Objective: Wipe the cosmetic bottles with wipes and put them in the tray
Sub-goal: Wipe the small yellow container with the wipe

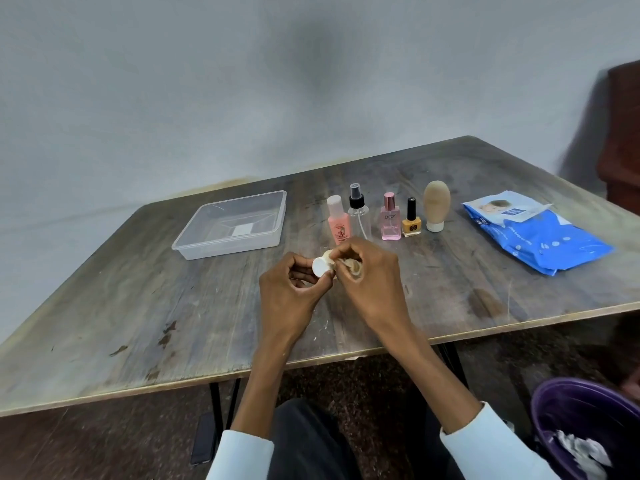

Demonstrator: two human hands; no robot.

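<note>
The wooden table (pixel 138 306) fills most of my view, its near edge running across just past my forearms and its far edge meeting the grey wall (pixel 242 81). The widest bare stretch of tabletop lies to my left and toward me, in front of the tray; a smaller bare patch sits to my right, below the wipes.

The clear plastic tray (pixel 194 249) rests at the left rear with nothing but a white label inside. The blue wipes pack (pixel 540 237) lies at the right rear, near the table's right edge. By my right knee, below the table, a purple bin (pixel 561 410) holds crumpled white wipes.

Between tray and pack stands a row of bottles: pink bottle (pixel 337 221), clear spray bottle (pixel 358 213), pink perfume bottle (pixel 390 220), yellow nail polish (pixel 411 220) and beige tube (pixel 436 204) upright on its white cap.

My left hand (pixel 291 289) curls around a small beige bottle (pixel 327 261), fingers pinching near its white cap. My right hand (pixel 374 275) grips a beige-stained wipe (pixel 353 266) pressed against that bottle, just in front of the row.
</note>
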